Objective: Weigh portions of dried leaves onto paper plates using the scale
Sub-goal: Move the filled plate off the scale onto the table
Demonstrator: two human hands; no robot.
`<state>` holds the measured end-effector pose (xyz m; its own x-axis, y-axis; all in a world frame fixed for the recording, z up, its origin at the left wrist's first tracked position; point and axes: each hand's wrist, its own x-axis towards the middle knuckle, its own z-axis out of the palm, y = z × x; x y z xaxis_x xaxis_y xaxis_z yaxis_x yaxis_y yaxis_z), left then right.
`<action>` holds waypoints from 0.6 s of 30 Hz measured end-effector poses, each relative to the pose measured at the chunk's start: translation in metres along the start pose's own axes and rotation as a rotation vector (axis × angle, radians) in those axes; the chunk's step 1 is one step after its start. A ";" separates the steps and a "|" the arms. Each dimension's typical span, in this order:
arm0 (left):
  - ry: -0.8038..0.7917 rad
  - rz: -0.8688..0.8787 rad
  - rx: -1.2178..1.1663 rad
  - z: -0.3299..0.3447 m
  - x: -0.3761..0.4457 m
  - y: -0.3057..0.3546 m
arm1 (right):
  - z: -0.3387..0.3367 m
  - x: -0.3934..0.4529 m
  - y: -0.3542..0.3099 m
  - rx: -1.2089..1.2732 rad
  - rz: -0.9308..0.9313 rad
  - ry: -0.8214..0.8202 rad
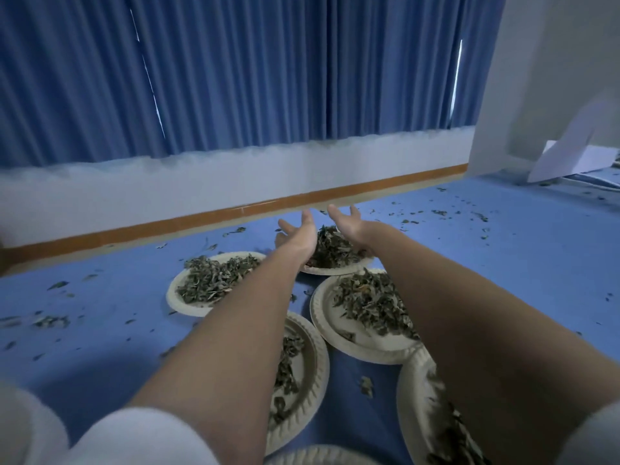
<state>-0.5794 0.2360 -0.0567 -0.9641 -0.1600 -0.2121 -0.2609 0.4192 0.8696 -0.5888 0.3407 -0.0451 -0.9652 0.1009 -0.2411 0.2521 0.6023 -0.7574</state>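
Both my hands, left hand [297, 234] and right hand [349, 221], reach spread and empty. They flank the farthest plate [330, 270] of dried leaves [330, 248], which lies directly between and below them.

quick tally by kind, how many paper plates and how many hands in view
paper plates: 6 (far plate, left plate, right plate, centre plate, near-right plate, bottom-edge plate, the last barely showing)
hands: 2 (left hand, right hand)
total: 8
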 end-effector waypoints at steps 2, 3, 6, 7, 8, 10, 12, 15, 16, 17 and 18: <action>0.002 0.043 -0.032 -0.004 -0.006 0.005 | 0.001 -0.006 -0.006 -0.005 -0.042 0.001; 0.006 0.070 -0.052 -0.007 -0.010 0.008 | 0.002 -0.012 -0.010 0.003 -0.064 -0.004; 0.021 0.115 -0.124 -0.018 -0.032 0.017 | 0.003 -0.036 -0.027 0.047 -0.140 -0.005; 0.028 0.115 -0.143 -0.023 -0.043 0.019 | 0.004 -0.049 -0.033 0.075 -0.168 -0.003; 0.035 0.112 -0.157 -0.029 -0.055 0.020 | 0.006 -0.063 -0.039 0.103 -0.198 -0.002; 0.053 0.110 -0.155 -0.045 -0.080 0.018 | 0.012 -0.093 -0.047 0.114 -0.235 0.005; 0.068 0.110 -0.124 -0.064 -0.105 0.010 | 0.020 -0.125 -0.053 0.046 -0.240 0.007; 0.092 0.076 -0.073 -0.093 -0.151 -0.008 | 0.036 -0.175 -0.061 -0.055 -0.242 -0.025; 0.117 0.076 -0.044 -0.102 -0.168 -0.015 | 0.042 -0.191 -0.063 -0.057 -0.247 -0.037; 0.160 0.083 -0.004 -0.110 -0.185 -0.023 | 0.050 -0.207 -0.065 -0.057 -0.254 -0.048; 0.214 0.097 0.044 -0.119 -0.202 -0.031 | 0.059 -0.223 -0.067 -0.067 -0.271 -0.065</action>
<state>-0.3708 0.1483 0.0119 -0.9533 -0.3010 -0.0248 -0.1740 0.4801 0.8598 -0.3861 0.2315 0.0238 -0.9899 -0.1207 -0.0749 -0.0221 0.6519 -0.7580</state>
